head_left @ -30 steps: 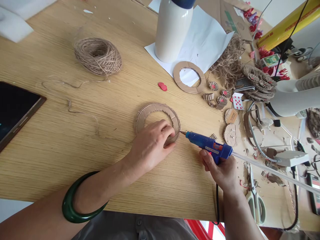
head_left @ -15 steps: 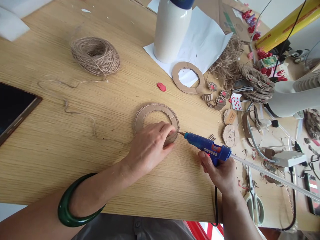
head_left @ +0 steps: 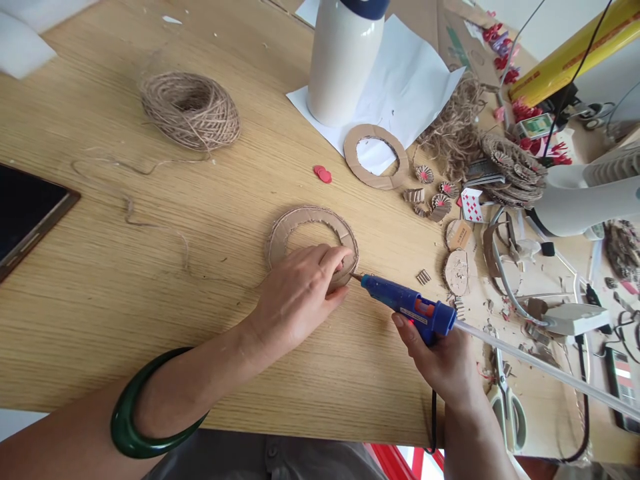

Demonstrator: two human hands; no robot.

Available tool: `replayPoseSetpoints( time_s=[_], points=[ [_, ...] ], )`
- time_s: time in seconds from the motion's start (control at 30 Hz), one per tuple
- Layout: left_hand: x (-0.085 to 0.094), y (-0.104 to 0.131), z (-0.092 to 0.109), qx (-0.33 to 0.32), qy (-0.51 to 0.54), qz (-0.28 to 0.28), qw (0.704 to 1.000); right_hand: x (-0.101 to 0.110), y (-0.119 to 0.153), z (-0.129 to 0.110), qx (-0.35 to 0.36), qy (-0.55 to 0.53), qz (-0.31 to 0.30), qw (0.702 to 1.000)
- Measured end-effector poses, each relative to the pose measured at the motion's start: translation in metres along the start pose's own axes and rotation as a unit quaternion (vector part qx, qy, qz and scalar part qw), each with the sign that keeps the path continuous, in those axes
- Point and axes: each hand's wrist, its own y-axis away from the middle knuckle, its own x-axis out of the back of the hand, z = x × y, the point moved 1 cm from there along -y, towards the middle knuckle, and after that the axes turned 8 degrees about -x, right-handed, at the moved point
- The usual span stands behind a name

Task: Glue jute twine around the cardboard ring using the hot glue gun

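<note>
My left hand [head_left: 300, 283] grips the near right part of a cardboard ring [head_left: 289, 225] that lies on the table, thumb outside and fingers over its band. Twine runs along the ring's outer edge. In my right hand [head_left: 443, 357] is a blue hot glue gun [head_left: 400, 300] with a long clear glue stick [head_left: 530, 363] sticking out of its back. Its nozzle tip meets the ring's right outer edge, close to my left fingertips. A loose strand of twine [head_left: 186, 250] lies left of the ring. My left palm hides part of the ring.
A ball of twine [head_left: 193, 113] sits at the back left, and a phone-like dark device [head_left: 30, 217] at the left edge. A white bottle [head_left: 345, 63] stands on paper beside another cardboard ring [head_left: 354, 153]. Scissors [head_left: 505, 400], cables and cardboard scraps crowd the right.
The glue gun's tip has moved slightly left and down along the ring's outer edge, toward me. My left hand and the ring have stayed in place.
</note>
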Motion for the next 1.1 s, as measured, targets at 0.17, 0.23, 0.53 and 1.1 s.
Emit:
replayPoseSetpoints(
  time_s=[0.17,0.23,0.53,1.1],
  points=[
    [-0.0001,0.0006,0.0003,-0.012,-0.006,0.005,1.000,-0.0007,0.0008,-0.0007,0.015,0.014,0.022,1.000],
    [-0.0003,0.0006,0.0001,-0.012,-0.008,0.007,1.000,-0.0004,0.0010,-0.0003,0.024,0.022,0.024,0.999],
    [0.0013,-0.0009,0.0015,-0.014,-0.023,-0.004,1.000,-0.0034,-0.0021,0.0029,0.007,0.026,0.030,0.999],
    [0.0020,-0.0010,0.0019,-0.017,-0.025,-0.007,1.000,-0.0024,0.0005,0.0067,-0.019,0.002,0.051,0.998]
  ],
)
